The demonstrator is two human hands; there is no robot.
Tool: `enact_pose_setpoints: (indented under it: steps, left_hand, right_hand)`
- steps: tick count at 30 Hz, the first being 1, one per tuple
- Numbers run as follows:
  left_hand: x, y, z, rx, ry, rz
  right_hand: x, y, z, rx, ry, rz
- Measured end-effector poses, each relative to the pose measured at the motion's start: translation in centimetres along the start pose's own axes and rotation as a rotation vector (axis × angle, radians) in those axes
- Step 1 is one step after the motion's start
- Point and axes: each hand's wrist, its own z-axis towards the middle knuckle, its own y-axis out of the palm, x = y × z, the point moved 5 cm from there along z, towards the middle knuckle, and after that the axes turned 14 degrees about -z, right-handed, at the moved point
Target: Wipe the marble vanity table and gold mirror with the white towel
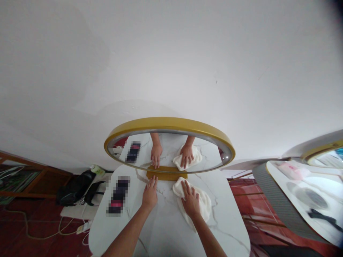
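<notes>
A white cloth lies bunched on the white marble-patterned table. My right hand presses down on it from above, palm down with the fingers apart. To the left, my left hand rests palm down on the tabletop, holding nothing. Its fingertips reach the gold base of the oval mirror, which stands at the back of the table. Both hands and the cloth reappear as reflections in the glass.
A dark, pixelated flat item lies on the table's left side. Beyond the left edge are a black bag, a green-labelled bottle and cables. On the right stands another table bearing a pink packet and a black object.
</notes>
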Motion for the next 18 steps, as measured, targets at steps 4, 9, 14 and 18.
enact_pose_setpoints:
  steps: [4,9,14,18]
  left_hand:
    - [0.0,-0.1,0.0,0.007,-0.001,0.0]
    - [0.2,-0.1,0.0,0.011,-0.003,0.015]
    - [0.0,0.2,0.1,0.018,0.004,0.033]
    - [-0.1,0.3,0.0,0.041,0.014,0.021]
  right_hand:
    - [1.1,-0.3,0.8,-0.007,0.09,-0.004]
    - [2.5,-1.4,2.9,-0.004,0.129,0.012]
    - [2.6,-2.0,3.8,-0.023,0.115,0.014]
    - [1.8,-1.5,2.7,-0.021,0.083,-0.002]
